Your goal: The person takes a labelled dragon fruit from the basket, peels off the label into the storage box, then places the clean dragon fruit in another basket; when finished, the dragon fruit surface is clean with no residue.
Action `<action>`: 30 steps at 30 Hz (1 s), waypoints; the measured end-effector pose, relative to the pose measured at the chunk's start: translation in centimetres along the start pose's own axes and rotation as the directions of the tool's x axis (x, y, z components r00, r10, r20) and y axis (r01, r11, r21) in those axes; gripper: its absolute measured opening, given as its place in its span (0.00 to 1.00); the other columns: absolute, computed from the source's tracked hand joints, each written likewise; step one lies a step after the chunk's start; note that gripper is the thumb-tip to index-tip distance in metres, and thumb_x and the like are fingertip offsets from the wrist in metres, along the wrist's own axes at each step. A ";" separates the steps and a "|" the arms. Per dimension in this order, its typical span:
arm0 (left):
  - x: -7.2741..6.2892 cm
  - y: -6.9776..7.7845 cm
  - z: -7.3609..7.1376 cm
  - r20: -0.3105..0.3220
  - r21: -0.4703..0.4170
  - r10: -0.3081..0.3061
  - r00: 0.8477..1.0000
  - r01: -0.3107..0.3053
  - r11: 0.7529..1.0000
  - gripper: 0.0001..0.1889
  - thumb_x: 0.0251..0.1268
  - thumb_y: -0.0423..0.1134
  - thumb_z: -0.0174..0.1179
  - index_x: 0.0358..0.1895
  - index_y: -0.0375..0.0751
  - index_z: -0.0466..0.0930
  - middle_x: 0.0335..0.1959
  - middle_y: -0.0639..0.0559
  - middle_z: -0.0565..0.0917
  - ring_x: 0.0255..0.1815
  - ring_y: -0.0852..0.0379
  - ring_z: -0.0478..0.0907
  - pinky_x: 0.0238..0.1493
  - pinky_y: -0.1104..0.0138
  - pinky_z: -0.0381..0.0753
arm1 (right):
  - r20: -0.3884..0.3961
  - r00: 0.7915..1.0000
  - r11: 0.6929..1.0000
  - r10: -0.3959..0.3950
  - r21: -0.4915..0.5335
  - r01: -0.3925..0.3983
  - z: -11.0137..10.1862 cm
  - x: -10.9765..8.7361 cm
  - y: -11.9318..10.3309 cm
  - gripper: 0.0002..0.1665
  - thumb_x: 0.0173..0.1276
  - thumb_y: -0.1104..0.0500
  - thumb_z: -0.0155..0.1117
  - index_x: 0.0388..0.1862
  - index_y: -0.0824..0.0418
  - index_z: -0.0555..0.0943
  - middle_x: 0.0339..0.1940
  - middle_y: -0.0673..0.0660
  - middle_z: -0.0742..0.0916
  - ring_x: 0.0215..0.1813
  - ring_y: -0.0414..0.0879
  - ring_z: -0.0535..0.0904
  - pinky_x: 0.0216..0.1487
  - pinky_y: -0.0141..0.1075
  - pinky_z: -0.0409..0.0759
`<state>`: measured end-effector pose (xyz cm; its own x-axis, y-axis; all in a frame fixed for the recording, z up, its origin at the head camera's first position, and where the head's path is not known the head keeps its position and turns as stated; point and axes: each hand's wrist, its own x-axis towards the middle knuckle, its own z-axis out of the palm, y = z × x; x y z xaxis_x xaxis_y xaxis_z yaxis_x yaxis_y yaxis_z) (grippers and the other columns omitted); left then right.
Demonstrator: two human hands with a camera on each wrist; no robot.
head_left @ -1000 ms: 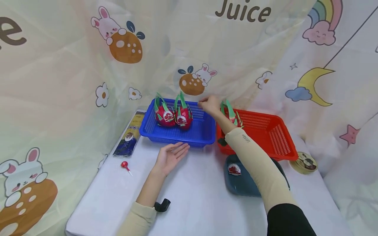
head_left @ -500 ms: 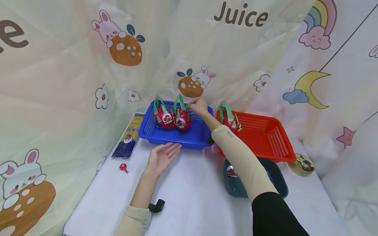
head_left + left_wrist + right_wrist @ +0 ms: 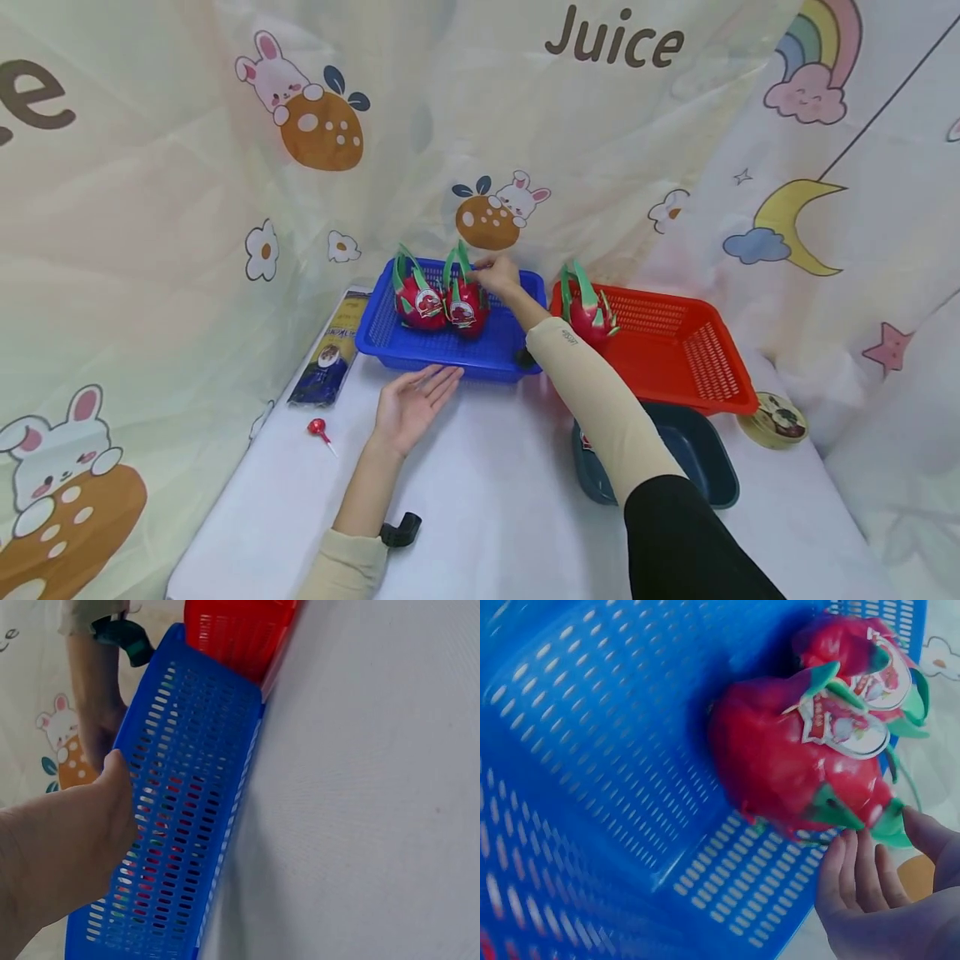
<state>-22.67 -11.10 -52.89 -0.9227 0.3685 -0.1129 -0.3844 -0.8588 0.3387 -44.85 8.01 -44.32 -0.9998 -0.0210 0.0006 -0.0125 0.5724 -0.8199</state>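
Two red dragon fruits with green leaves and round labels sit in the blue basket (image 3: pixel 517 342). My right hand (image 3: pixel 497 277) reaches over the basket's back side to the right dragon fruit (image 3: pixel 465 308). In the right wrist view its thumb and bent fingers stand apart on either side of a green leaf tip (image 3: pixel 889 823), fingertips right at the fruit. The other dragon fruit (image 3: pixel 418 302) leans beside it. My left hand (image 3: pixel 411 408), palm up with fingers extended, lies at the basket's front edge; in the left wrist view it overlaps the perforated wall (image 3: pixel 187 787).
Right of the blue basket stands a red basket (image 3: pixel 652 358) with another dragon fruit (image 3: pixel 588 317). A dark teal tray (image 3: pixel 705 458) sits in front of it, partly behind my right sleeve. Also around are a round tin (image 3: pixel 774 419), a lollipop (image 3: pixel 318 428) and a blue-and-gold packet (image 3: pixel 330 354).
My right hand has moved left across the blue basket to the right dragon fruit's leaves. My left hand has shifted slightly left. The fruits have stayed in place.
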 end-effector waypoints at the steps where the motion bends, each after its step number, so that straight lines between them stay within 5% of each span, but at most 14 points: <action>1: 0.0 0.0 0.0 0.008 0.001 -0.002 1.000 0.002 1.000 0.31 0.85 0.38 0.37 0.82 0.31 0.42 0.82 0.31 0.53 0.83 0.35 0.54 0.84 0.52 0.51 | 0.001 1.000 1.000 0.006 0.012 -0.006 0.0 0.0 -0.1 0.23 0.69 0.54 0.75 0.60 0.62 0.86 0.52 0.59 0.88 0.50 0.53 0.84 0.52 0.45 0.85; 8: -0.1 0.1 0.2 0.009 0.008 0.012 1.000 -0.012 1.000 0.31 0.83 0.38 0.40 0.81 0.29 0.44 0.81 0.31 0.54 0.83 0.35 0.54 0.83 0.52 0.55 | 0.019 0.999 0.998 0.031 0.061 -0.032 0.1 -0.2 -1.2 0.22 0.69 0.55 0.76 0.59 0.63 0.86 0.58 0.60 0.86 0.57 0.55 0.82 0.58 0.47 0.83; 16: -0.4 0.1 0.0 0.005 -0.022 0.018 1.000 -0.018 1.000 0.32 0.84 0.37 0.40 0.82 0.31 0.41 0.82 0.31 0.51 0.84 0.34 0.52 0.83 0.52 0.54 | 0.069 0.996 0.952 0.050 0.297 -0.069 1.1 -2.0 -1.1 0.15 0.74 0.61 0.70 0.56 0.67 0.87 0.48 0.63 0.90 0.47 0.54 0.88 0.51 0.42 0.89; 20: -0.6 0.1 -0.1 0.006 -0.017 0.036 0.999 -0.036 0.999 0.32 0.84 0.38 0.39 0.82 0.31 0.40 0.82 0.31 0.51 0.83 0.34 0.51 0.84 0.52 0.50 | 0.090 0.996 0.946 0.018 0.322 -0.047 1.4 -3.2 -1.4 0.15 0.75 0.61 0.69 0.56 0.67 0.87 0.44 0.63 0.90 0.49 0.56 0.87 0.52 0.43 0.88; 30: -0.1 -0.2 0.0 0.038 -0.045 0.002 0.999 0.000 0.999 0.31 0.85 0.38 0.37 0.83 0.33 0.39 0.83 0.32 0.50 0.83 0.33 0.52 0.83 0.52 0.53 | 0.058 0.998 0.874 0.027 0.482 -0.052 -2.8 -6.9 -1.8 0.20 0.75 0.60 0.68 0.61 0.69 0.83 0.49 0.59 0.86 0.50 0.53 0.86 0.58 0.42 0.86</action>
<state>-22.56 -10.98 -52.94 -0.9218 0.3799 -0.0768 -0.3850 -0.8742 0.2959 -38.02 9.46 -41.24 -0.9971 -0.0533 -0.0550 0.0491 0.1062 -0.9931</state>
